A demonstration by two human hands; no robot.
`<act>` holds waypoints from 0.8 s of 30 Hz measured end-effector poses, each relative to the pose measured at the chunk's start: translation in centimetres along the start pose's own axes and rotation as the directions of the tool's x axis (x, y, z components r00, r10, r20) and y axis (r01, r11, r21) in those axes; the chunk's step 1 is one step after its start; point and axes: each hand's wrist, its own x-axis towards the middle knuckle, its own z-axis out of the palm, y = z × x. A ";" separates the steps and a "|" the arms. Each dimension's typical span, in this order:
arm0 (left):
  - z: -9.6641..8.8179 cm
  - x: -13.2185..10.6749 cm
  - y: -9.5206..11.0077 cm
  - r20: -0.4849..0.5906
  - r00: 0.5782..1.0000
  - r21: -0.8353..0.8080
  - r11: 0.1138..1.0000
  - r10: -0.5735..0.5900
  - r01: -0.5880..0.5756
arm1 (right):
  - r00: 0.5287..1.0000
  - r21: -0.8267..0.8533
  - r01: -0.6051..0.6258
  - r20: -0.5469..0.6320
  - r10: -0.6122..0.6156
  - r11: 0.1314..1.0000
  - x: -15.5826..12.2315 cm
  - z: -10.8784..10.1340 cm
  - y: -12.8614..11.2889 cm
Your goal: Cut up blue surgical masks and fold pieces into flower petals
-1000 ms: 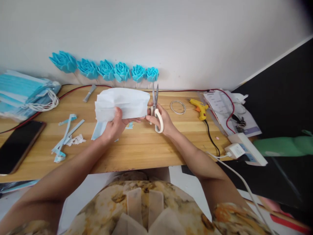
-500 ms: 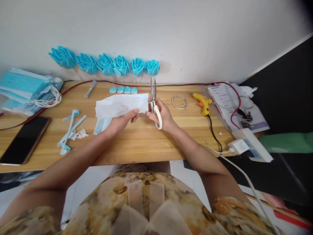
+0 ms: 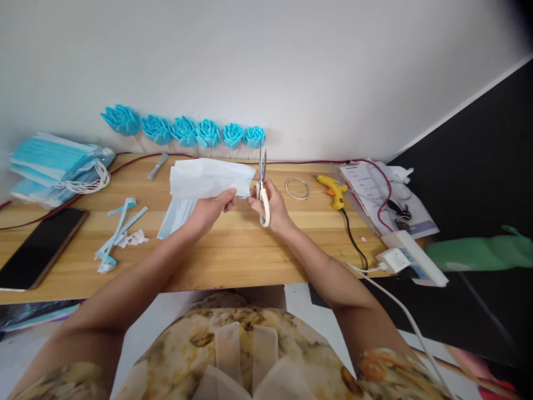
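Left hand (image 3: 211,210) — nearer scissors (image 3: 262,176) now

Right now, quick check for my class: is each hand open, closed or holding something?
Left hand: closed, holding the white sheet.
Right hand: closed, holding the scissors.

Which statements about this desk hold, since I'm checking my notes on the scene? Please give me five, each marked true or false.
1. The right hand holds the scissors. True.
2. The left hand holds the pale sheet. True.
3. In the picture, the yellow glue gun lies left of the sheet. False: it lies to the right.
4. The blue flowers along the wall number four. False: there are six.
5. The phone lies on the desk. True.
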 end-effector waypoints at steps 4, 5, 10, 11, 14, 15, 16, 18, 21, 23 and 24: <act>0.1 0.0 -1.5 0.017 1.000 -0.021 1.000 -0.014 0.014 | 0.999 0.032 -0.043 -0.022 0.043 0.999 0.3 -0.2 0.5; 0.0 0.0 -2.0 0.018 1.000 -0.017 1.000 -0.021 0.021 | 0.998 0.029 -0.051 -0.025 0.052 0.998 0.4 -0.2 0.7; -0.2 0.4 -3.8 0.033 0.997 0.018 0.998 -0.065 0.065 | 0.997 -0.028 -0.073 -0.040 0.071 0.997 0.8 -0.3 1.7; -0.2 0.5 -3.9 0.025 0.996 0.018 0.997 -0.080 0.079 | 0.997 -0.035 -0.071 -0.038 0.070 0.997 0.9 -0.4 1.8; -0.1 0.5 -3.9 -0.003 0.994 0.013 0.994 -0.109 0.109 | 0.998 -0.063 -0.048 -0.032 0.046 0.997 1.0 -0.5 2.0; -0.1 0.5 -3.8 -0.011 0.994 0.008 0.994 -0.106 0.107 | 0.999 -0.080 -0.037 -0.034 0.034 0.996 1.0 -0.6 2.1; -0.1 0.5 -3.8 -0.017 0.995 0.004 0.995 -0.101 0.101 | 0.999 -0.099 -0.025 -0.035 0.022 0.995 1.0 -0.6 2.1; -0.1 0.6 -3.9 -0.029 0.996 -0.002 0.996 -0.089 0.089 | 1.000 -0.134 -0.006 -0.030 0.002 0.991 1.0 -0.7 2.1; -0.1 0.7 -4.3 -0.033 0.995 -0.007 0.995 -0.098 0.098 | 1.000 -0.168 0.008 -0.004 -0.009 0.986 0.8 -0.6 2.2; -0.2 0.8 -4.3 -0.030 0.995 -0.032 0.995 -0.097 0.096 | 1.000 -0.175 0.008 0.007 -0.007 0.985 0.7 -0.5 2.2; -0.2 0.8 -4.3 -0.032 0.995 -0.053 0.995 -0.090 0.088 | 1.000 -0.174 0.007 0.011 -0.006 0.985 0.7 -0.4 2.1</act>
